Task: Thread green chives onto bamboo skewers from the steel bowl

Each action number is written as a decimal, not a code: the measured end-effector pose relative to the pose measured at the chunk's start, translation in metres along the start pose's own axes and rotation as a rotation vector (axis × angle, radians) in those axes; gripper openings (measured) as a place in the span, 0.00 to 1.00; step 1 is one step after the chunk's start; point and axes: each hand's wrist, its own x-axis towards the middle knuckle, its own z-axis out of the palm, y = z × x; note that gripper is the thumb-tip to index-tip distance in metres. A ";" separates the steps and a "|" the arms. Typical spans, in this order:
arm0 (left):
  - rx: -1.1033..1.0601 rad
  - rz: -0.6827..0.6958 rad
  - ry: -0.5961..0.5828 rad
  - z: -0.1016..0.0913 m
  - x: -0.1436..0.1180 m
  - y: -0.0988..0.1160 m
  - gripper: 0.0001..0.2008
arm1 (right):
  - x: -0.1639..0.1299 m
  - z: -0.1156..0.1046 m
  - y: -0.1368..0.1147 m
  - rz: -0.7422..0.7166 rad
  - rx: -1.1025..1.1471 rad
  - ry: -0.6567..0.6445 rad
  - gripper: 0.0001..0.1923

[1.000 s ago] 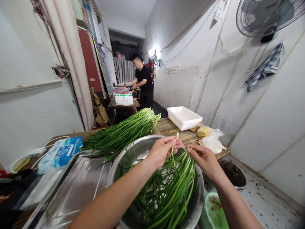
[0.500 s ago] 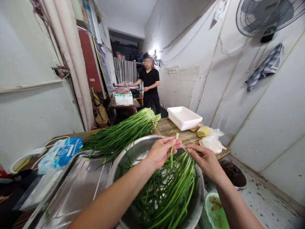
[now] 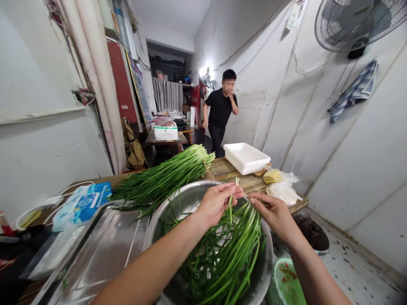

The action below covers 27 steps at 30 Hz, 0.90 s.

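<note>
My left hand (image 3: 219,201) is closed round a few garlic chives (image 3: 230,203), their pale ends sticking up above the fingers. Between my two hands runs a thin brown strand (image 3: 244,192), and my right hand (image 3: 270,207) pinches its far end. Under both hands stands a wide metal basin (image 3: 269,262) holding many loose chives (image 3: 222,262). The pale ends of the chives on the right lie just below my right fingers. A large heap of chives (image 3: 168,173) rests on the wooden table behind the basin, white ends pointing right.
Left of the basin lies a metal tray (image 3: 108,245), with a blue tissue pack (image 3: 82,203) beyond it. A white foam box (image 3: 246,156) and plastic bags (image 3: 282,190) sit at the back right. A green bucket (image 3: 289,284) stands lower right. A person in black (image 3: 219,108) walks behind the table.
The person at the back has come nearer and to the right, one hand now raised to the face. My hands have barely moved.
</note>
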 end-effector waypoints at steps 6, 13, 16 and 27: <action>0.028 0.005 0.002 0.001 0.000 0.000 0.06 | 0.001 -0.001 0.000 -0.029 -0.019 -0.029 0.16; -0.018 0.012 0.054 0.004 -0.001 -0.002 0.07 | -0.001 -0.001 -0.001 -0.037 -0.069 0.007 0.15; -0.022 0.006 0.040 0.005 -0.001 -0.003 0.07 | -0.002 -0.001 -0.001 -0.035 -0.083 0.008 0.15; 0.011 -0.096 -0.055 -0.001 0.001 0.000 0.05 | -0.002 0.003 0.005 -0.038 -0.034 0.057 0.15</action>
